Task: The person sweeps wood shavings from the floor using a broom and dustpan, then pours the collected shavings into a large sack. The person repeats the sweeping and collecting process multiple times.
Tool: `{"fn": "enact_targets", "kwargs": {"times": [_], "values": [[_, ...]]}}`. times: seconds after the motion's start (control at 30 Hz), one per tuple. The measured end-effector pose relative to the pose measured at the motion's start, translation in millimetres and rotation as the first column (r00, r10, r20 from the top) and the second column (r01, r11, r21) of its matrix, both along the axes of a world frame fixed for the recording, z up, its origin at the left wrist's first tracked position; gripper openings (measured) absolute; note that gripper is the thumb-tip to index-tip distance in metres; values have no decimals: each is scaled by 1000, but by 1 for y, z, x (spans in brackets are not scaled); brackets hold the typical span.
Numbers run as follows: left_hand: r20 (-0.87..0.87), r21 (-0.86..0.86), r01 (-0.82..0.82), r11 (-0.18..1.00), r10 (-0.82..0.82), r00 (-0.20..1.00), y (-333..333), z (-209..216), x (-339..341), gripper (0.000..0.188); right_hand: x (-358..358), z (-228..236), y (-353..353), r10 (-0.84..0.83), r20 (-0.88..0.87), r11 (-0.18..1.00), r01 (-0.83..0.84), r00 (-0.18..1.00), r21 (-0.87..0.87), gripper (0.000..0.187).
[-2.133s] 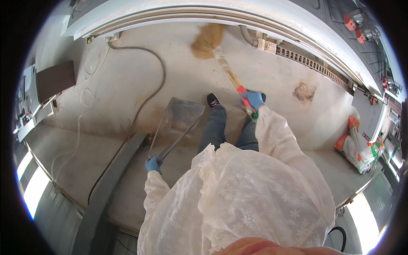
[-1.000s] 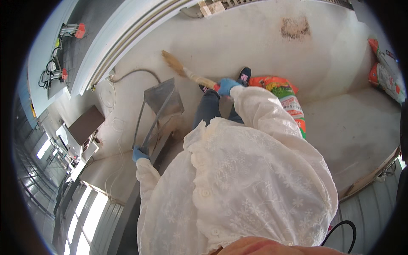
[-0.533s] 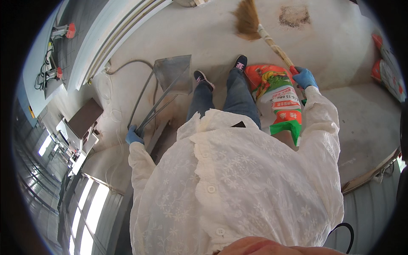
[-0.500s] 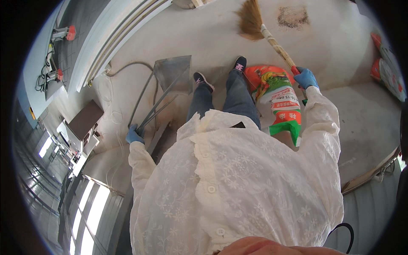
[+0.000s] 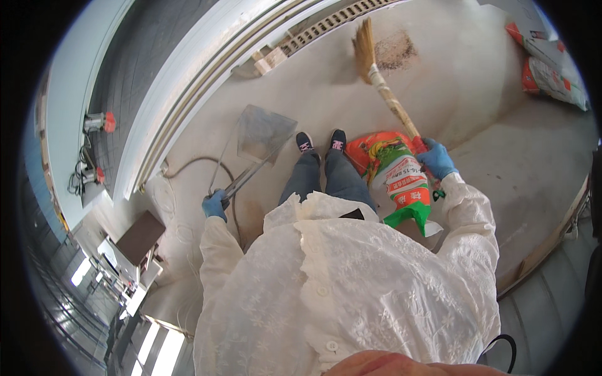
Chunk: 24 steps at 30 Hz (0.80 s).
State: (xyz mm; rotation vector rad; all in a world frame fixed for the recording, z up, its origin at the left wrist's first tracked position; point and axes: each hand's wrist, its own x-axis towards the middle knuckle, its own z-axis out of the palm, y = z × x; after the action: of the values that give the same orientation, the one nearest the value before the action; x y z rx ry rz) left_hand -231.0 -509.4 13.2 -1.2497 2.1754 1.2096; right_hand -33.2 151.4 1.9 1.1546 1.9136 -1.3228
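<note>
My left hand [image 5: 216,204], in a blue glove, is closed round the grey handle of a metal dustpan [image 5: 260,135]. Its flat pan hangs out ahead of it, left of my feet. In my right hand [image 5: 439,159], also gloved in blue, is the red-wrapped handle of a straw broom [image 5: 390,99]. The broom's bristles reach away from me, just left of a patch of brown debris [image 5: 396,52] on the floor. Under and beside the right hand, by my right leg, is a red, white and green printed bag [image 5: 401,169]; whether the hand touches it, I cannot tell.
A brown hose [image 5: 199,158] curves over the floor at left, near a long white rail [image 5: 188,88]. More printed sacks [image 5: 555,81] lie at far right. A perforated strip [image 5: 332,22] and small blocks [image 5: 269,61] stand at the far edge. A brown board [image 5: 141,239] is at left.
The view has shifted, with more of the far floor showing. My left foot has come forward beside the right one. The dustpan has turned; both hands keep their holds.
</note>
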Motion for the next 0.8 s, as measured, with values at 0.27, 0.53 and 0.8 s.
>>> {"fn": "enact_targets", "kwargs": {"times": [0.27,0.53,0.8], "values": [[19,203,247,948,-256,966,76,-48,-72,24,8,37,-21,2,14,987,-5,1000,162,67],[93,209,414,886,-440,893,199,-72,-104,28,79,19,39,-609,415,490,732,676,-474,39],[90,120,442,889,-453,887,329,-99,-112,26,62,-29,121,-899,230,261,879,371,-399,26]]}}
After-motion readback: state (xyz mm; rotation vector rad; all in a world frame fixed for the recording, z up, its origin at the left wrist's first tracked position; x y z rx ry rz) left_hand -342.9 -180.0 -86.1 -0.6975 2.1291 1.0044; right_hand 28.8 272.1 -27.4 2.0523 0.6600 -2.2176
